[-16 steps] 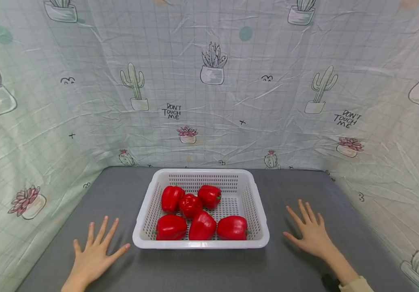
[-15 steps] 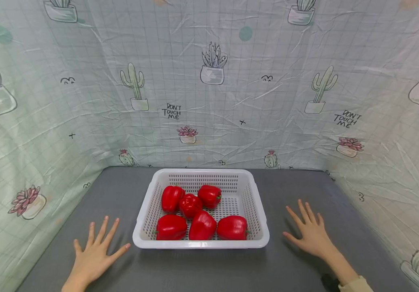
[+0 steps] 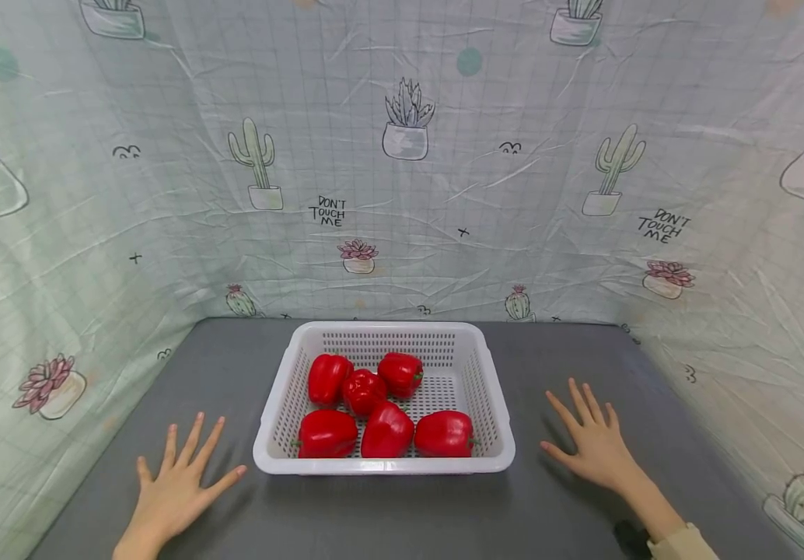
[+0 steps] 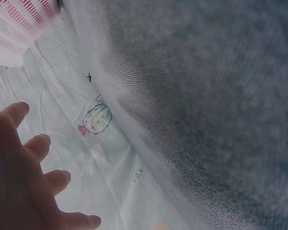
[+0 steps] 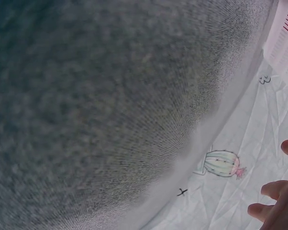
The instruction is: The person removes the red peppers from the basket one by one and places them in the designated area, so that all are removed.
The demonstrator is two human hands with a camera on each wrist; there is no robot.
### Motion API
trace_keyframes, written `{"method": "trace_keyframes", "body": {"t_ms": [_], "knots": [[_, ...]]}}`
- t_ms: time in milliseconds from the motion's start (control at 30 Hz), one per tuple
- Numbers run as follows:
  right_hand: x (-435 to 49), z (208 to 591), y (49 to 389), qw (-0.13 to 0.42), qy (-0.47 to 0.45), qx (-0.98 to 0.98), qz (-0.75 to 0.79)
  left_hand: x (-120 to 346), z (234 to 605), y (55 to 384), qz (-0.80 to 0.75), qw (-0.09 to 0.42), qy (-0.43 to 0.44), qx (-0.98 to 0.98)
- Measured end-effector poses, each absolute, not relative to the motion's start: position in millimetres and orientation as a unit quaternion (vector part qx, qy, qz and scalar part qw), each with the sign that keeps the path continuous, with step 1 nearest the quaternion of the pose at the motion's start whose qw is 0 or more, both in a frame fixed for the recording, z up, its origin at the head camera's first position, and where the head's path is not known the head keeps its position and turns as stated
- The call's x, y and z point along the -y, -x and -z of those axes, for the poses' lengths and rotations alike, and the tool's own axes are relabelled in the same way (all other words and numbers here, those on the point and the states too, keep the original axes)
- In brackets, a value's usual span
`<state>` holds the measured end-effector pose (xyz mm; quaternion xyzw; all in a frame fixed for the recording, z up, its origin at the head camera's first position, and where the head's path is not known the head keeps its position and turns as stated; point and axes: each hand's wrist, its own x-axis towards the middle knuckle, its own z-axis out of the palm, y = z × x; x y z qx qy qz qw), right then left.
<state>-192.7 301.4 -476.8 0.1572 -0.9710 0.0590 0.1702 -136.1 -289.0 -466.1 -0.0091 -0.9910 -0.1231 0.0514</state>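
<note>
A white perforated basket [image 3: 384, 467] stands in the middle of the grey tabletop, holding several red bell peppers [image 3: 388, 430]. One pepper [image 3: 444, 434] lies at its front right, and another pepper [image 3: 400, 374] towards the back. To the left of the basket is my left hand [image 3: 174, 490], fingers spread and holding nothing. My right hand [image 3: 594, 451] is to the right of the basket, likewise spread and holding nothing. Neither hand touches the basket. The left wrist view shows part of the left hand [image 4: 19, 177] and a corner of the basket [image 4: 19, 28].
The grey table surface [image 3: 388, 517] extends around the basket. Behind it and along both sides hangs a pale curtain [image 3: 402, 202] printed with cacti and lettering. A dark band [image 3: 631, 538] sits on the right wrist, beside a light sleeve [image 3: 683, 544].
The whole head view has shifted very slightly. Both hands stay spread in nearly the same places, and the peppers and basket have not moved.
</note>
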Motion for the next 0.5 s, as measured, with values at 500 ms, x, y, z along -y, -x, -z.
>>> {"method": "trace_keyframes", "body": {"t_ms": [500], "knots": [[-304.2, 476.5, 191.0, 0.183, -0.168, 0.967, -0.055, 294.8, 463.5, 135.3, 0.114, 0.042, 0.001, 0.993]]}}
